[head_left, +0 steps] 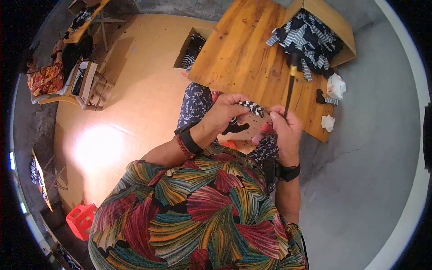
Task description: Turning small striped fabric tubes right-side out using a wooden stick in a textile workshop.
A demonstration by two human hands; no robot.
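Observation:
Between my hands, above my lap, is a black-and-white striped knit piece (254, 108). My left hand (227, 111) pinches it, and a dark part of it hangs below the fingers. My right hand (288, 130) is closed around a slim black stick-shaped tool (290, 90) with a gold band near its upper end. The tool slants upward past the table edge. The right fingertips meet the striped end of the knit piece; the tool's lower tip is hidden there.
A wooden table (243, 45) stands ahead, bearing a tipped cardboard box (344, 27) spilling striped knit pieces (310, 40). White tissue packs (335, 86) lie at its right edge. An open box (180, 56) sits left of it. Another person (47, 78) sits far left; a red plastic stool (82, 220) stands lower left.

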